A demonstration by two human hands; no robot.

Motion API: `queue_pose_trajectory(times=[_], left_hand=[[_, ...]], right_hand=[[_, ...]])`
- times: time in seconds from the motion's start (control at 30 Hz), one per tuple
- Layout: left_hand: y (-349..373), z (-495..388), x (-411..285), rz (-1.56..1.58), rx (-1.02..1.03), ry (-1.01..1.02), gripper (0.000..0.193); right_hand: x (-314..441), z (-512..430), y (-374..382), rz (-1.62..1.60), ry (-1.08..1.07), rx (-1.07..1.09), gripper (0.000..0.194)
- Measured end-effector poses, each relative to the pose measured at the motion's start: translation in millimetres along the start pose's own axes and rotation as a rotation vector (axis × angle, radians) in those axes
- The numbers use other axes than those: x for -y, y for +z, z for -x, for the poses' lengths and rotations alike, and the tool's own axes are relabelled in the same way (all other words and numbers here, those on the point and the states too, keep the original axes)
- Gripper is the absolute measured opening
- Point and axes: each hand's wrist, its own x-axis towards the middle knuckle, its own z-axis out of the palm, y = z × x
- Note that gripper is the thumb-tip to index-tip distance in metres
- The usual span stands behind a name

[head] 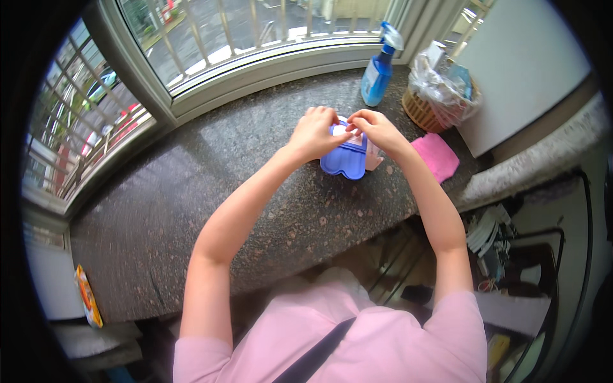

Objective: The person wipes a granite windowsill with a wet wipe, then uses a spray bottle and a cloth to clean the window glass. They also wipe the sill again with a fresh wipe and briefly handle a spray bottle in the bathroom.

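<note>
On the speckled stone counter (191, 201) sits a blue-violet plastic container (346, 162) with its lid raised or unfolded towards me; pale contents (355, 139) show in its far part. My left hand (316, 131) rests at the container's left side, thumb reaching over the pale contents. From the right, my right hand (376, 128) bends over it with the fingertips together near the left thumb. Whether the fingertips pinch something thin cannot be told. A pale pink crumpled piece (373, 160) lies against the container's right side.
A blue spray bottle (377, 76) stands by the window frame. Right of it is a wicker basket (415, 111) holding a plastic bag (431, 81). A pink cloth (437, 157) lies beyond my right forearm. An orange-yellow packet (88, 297) lies at the counter's far left end.
</note>
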Motion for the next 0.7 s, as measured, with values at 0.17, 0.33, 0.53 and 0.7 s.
queue_pose_trajectory(times=[0.17,0.33,0.53,0.7], left_hand=[[24,0,-3,-0.059,0.079,0.082,0.041],[-7,41,13,0.104,-0.097,-0.005,0.040],[-79,134,41,0.030,-0.157,-0.185,0.037],[-189,274,123,-0.264,-0.370,-0.407,0.039]], right_hand=[[-1,34,-22,0.312,-0.275,0.077,0.033],[4,52,-18,0.771,-0.386,0.294,0.120],[-15,36,-8,0.778,-0.350,0.198,0.090],[-56,27,-47,0.582,-0.419,0.176,0.071]])
